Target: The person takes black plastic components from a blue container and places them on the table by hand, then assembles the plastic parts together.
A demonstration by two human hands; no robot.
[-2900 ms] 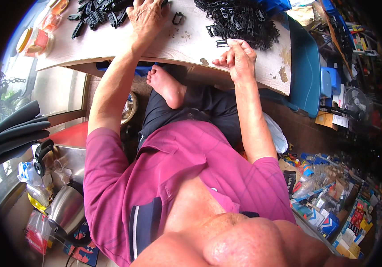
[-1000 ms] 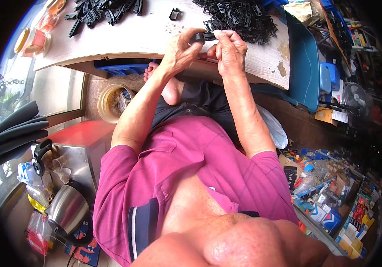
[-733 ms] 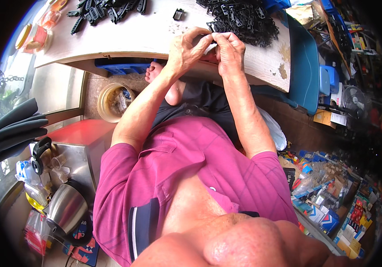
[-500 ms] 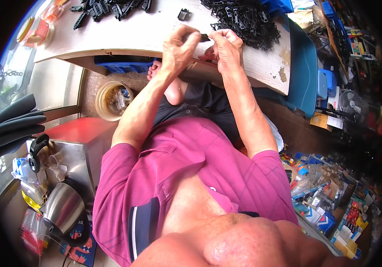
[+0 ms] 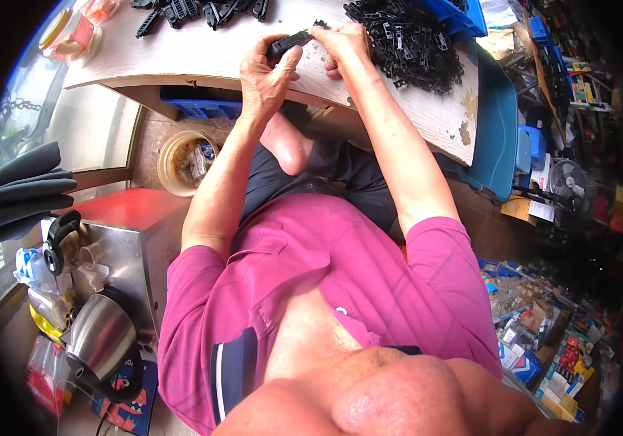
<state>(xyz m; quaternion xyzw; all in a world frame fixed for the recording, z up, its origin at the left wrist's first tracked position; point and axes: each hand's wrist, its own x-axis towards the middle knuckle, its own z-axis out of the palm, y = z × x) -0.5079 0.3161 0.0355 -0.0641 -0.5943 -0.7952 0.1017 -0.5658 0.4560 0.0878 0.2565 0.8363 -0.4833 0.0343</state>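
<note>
My left hand (image 5: pixel 264 80) grips a long black plastic part (image 5: pixel 287 44) between thumb and fingers, just above the front of the table (image 5: pixel 181 62). At the far end of this part, my right hand (image 5: pixel 344 49) pinches a small black plastic piece (image 5: pixel 319 24) with its fingertips. Whether the two pieces are joined cannot be made out. A large heap of black plastic pieces (image 5: pixel 406 47) lies just right of my right hand. Several longer ribbed black parts (image 5: pixel 181 10) rest at the table's far left.
A blue crate (image 5: pixel 460 18) stands behind the heap. A jar (image 5: pixel 68 38) sits at the table's left end. Below are a blue bin (image 5: pixel 199 103) and a bucket (image 5: pixel 183 161). A teal chair (image 5: pixel 497 123) borders the right side, and a kettle (image 5: pixel 104 334) stands lower left.
My hands have moved apart; the left went left, the right up and toward the left. The long black part now shows in my left hand. The lone piece behind my hands no longer shows separately.
</note>
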